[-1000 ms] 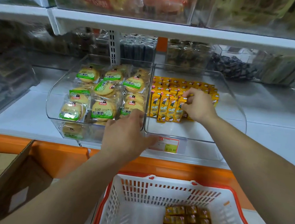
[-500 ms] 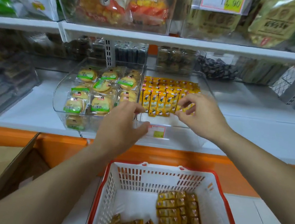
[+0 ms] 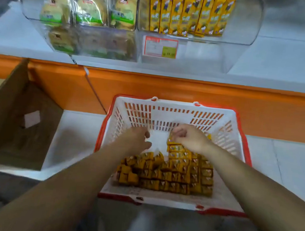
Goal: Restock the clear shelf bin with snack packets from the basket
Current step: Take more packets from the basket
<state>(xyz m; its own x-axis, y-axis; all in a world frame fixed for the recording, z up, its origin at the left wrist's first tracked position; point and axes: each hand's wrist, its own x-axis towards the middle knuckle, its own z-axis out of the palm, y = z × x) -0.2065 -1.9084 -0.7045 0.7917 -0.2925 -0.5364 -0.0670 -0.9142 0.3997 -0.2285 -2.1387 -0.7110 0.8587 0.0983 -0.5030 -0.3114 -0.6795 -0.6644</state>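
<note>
On the white shelf [image 3: 287, 60], above and straight ahead, sits the clear bin [image 3: 239, 30], part filled with upright yellow packets; the red-rimmed basket [image 3: 177, 106] stands below it. The snack packets [image 3: 171, 180] lie in rows running away from the person in the basket's near and right part. The right hand [image 3: 190, 139] is therefore nearer and pinches the end packet [image 3: 171, 139] of a row, while the left hand [image 3: 135, 142] hovers over bare basket floor, fingers loosely curled, nothing seen in them.
</note>
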